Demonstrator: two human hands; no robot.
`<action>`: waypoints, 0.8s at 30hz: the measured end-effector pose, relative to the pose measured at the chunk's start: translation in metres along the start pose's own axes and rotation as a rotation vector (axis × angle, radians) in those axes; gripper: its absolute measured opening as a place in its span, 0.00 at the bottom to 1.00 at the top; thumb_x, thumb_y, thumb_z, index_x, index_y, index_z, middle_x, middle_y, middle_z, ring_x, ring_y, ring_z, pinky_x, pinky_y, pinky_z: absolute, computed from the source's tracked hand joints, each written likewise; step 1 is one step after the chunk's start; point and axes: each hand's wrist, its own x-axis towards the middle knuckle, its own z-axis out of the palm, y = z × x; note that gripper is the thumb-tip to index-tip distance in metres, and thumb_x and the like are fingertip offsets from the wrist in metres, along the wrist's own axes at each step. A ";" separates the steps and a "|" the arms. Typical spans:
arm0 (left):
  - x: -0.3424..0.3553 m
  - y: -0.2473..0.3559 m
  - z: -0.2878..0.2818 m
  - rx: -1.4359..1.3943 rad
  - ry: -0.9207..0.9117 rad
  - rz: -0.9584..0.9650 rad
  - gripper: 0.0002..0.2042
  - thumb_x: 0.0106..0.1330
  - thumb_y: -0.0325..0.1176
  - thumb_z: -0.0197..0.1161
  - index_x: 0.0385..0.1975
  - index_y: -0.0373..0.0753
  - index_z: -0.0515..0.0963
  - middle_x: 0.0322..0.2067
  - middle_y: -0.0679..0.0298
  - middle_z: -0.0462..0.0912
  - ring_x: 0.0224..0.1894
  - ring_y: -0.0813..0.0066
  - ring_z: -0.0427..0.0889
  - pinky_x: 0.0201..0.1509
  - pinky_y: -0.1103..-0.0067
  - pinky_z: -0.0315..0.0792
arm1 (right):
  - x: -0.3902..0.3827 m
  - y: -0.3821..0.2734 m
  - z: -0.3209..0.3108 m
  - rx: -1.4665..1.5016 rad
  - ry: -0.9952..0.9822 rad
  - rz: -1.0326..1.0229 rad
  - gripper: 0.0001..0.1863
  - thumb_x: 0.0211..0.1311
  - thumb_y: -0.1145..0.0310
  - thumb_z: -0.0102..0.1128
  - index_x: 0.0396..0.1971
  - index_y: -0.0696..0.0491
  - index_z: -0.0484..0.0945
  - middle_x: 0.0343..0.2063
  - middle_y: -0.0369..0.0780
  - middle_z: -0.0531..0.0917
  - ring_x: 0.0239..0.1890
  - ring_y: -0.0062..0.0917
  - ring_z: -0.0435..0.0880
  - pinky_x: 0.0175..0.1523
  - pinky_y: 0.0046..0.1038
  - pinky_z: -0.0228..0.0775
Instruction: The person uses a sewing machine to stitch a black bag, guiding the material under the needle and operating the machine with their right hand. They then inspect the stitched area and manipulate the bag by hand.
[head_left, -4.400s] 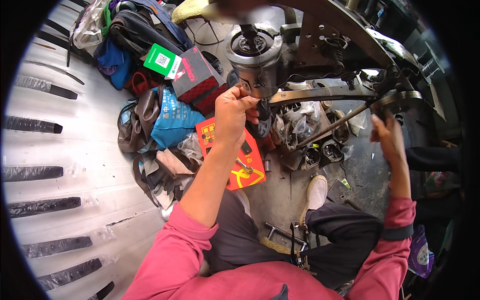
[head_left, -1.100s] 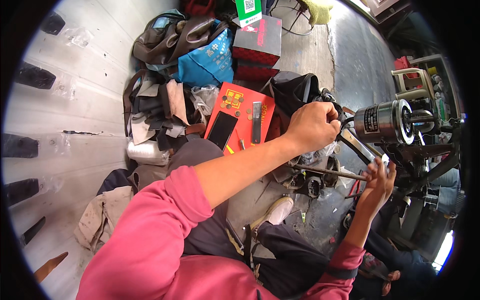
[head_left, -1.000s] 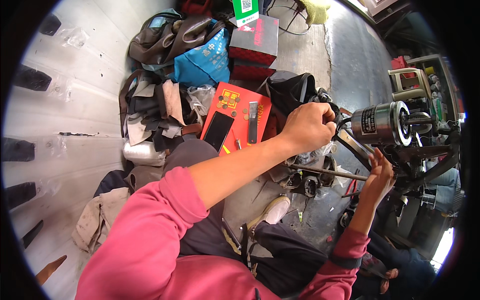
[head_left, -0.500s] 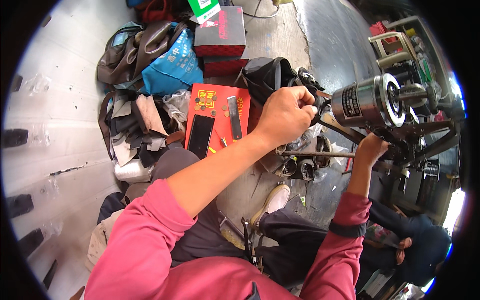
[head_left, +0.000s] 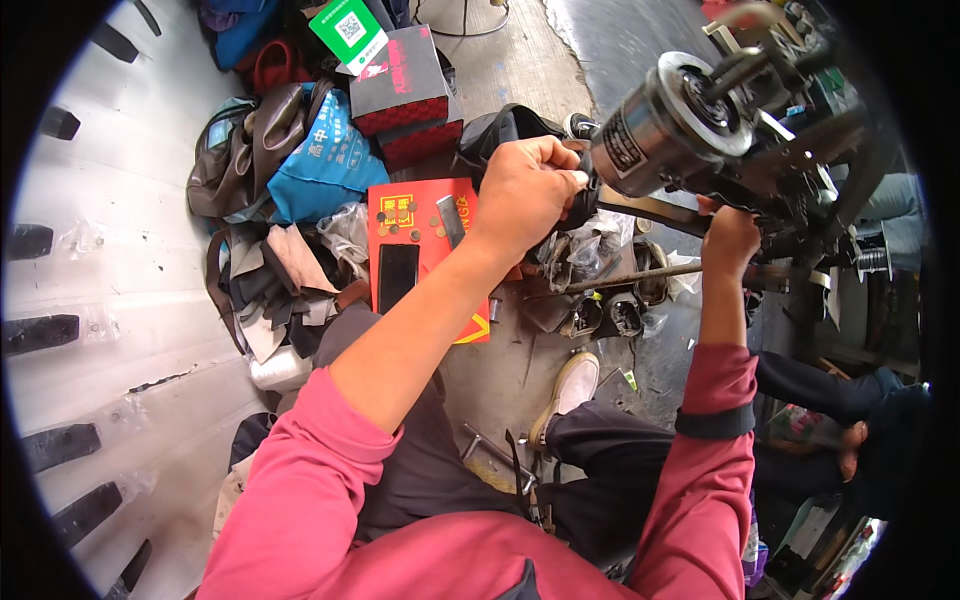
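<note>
My left hand point(head_left: 530, 195) is closed in a pinch on a black bag point(head_left: 490, 135), at the near side of a metal hand-cranked sewing machine point(head_left: 625, 130). The bag's soft body hangs beyond my knuckles and its far side is partly hidden. My right hand point(head_left: 732, 240) is curled below the machine's large cylinder, among its dark frame parts. What those fingers grip is hidden from this side. A long bar point(head_left: 620, 280) runs out just left of my right wrist.
Left of my forearm a red sheet point(head_left: 440, 275) carries coins point(head_left: 397, 215), a black phone point(head_left: 398, 272) and a flat metal blade point(head_left: 450, 218). Leather scraps point(head_left: 290, 290), a blue bag point(head_left: 325, 160) and stacked boxes point(head_left: 400, 85) lie beyond. Worn shoes point(head_left: 605, 315) sit under the machine. Another person's hand point(head_left: 850, 450) shows right.
The view has shifted, so the machine sits further left and higher. My left hand keeps its pinch on the bag by the machine. My right hand stays curled below the cylinder.
</note>
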 end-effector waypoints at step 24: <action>0.002 0.001 -0.011 0.006 -0.087 -0.032 0.02 0.64 0.25 0.65 0.34 0.38 0.82 0.24 0.68 0.83 0.22 0.81 0.79 0.27 0.81 0.71 | -0.019 0.061 -0.210 -0.449 0.053 0.199 0.16 0.78 0.57 0.54 0.45 0.57 0.78 0.22 0.38 0.73 0.25 0.26 0.70 0.33 0.33 0.64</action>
